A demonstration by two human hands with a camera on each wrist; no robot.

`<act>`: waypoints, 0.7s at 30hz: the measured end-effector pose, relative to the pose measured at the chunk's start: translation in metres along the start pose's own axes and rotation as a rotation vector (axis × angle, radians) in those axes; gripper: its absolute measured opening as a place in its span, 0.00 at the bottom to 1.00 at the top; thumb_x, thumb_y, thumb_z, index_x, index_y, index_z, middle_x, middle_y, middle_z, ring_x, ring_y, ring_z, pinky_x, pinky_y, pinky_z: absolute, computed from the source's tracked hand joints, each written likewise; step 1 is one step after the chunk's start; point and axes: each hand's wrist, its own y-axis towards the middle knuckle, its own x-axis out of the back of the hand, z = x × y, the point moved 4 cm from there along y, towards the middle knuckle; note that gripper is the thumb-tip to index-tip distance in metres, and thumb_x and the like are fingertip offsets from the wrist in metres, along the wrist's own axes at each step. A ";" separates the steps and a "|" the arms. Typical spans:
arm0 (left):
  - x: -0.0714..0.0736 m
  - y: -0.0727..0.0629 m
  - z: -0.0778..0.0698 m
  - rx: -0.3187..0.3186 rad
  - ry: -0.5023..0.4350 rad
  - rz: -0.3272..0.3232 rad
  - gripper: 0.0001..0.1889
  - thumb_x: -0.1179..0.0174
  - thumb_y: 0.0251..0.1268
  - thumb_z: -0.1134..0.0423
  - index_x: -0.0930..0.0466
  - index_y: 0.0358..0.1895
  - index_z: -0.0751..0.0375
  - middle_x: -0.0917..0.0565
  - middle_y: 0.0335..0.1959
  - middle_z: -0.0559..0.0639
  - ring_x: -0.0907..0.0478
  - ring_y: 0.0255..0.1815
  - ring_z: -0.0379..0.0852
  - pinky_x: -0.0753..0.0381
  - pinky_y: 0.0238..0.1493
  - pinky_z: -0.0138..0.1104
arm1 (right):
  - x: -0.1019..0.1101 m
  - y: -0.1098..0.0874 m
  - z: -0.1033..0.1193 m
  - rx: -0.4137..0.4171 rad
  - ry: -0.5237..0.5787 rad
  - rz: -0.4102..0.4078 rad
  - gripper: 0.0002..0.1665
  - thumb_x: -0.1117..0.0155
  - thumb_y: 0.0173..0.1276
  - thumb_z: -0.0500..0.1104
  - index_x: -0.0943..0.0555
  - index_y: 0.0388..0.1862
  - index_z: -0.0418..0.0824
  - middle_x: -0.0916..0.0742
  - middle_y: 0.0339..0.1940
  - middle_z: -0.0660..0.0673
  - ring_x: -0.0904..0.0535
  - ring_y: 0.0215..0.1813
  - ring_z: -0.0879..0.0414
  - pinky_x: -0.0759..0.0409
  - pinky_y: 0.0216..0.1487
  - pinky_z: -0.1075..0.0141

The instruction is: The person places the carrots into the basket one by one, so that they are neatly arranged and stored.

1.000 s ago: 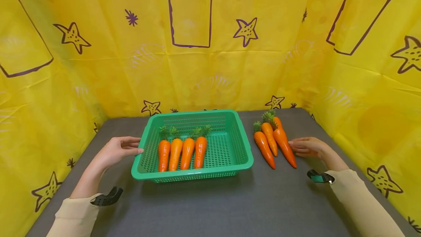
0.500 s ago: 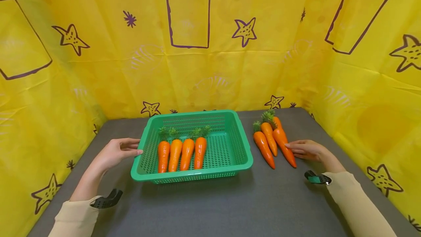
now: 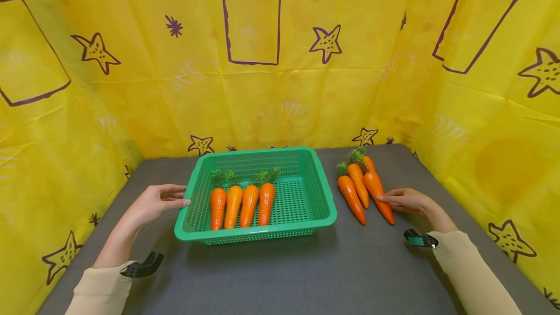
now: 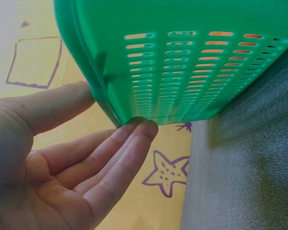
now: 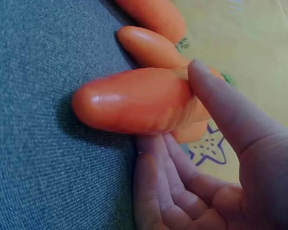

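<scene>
My left hand holds the left rim of a green plastic basket, thumb on the rim and fingertips against its outer wall. Several orange carrots with green tops lie side by side in the left part of that basket. To its right, more carrots lie grouped on the table. My right hand pinches the rightmost front carrot, thumb on top and fingers along its side. In the right wrist view, this carrot points its tip toward the camera, and its upper end is partly hidden behind the thumb.
Beside the held carrot lie a slim carrot and a left one; another shows behind. A grey cloth covers the table. Yellow patterned curtains enclose the back and both sides.
My right hand has moved left onto the rightmost front carrot, and its thumb now lies over it. The left hand and the basket have stayed in place.
</scene>
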 end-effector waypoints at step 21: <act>0.000 -0.001 0.000 -0.006 0.011 -0.006 0.34 0.36 0.59 0.48 0.28 0.62 0.68 0.17 0.49 0.63 0.19 0.51 0.58 0.23 0.52 0.53 | -0.002 -0.002 0.000 0.018 0.042 0.001 0.41 0.42 0.68 0.58 0.34 0.66 0.27 0.27 0.66 0.34 0.24 0.58 0.56 0.24 0.60 0.60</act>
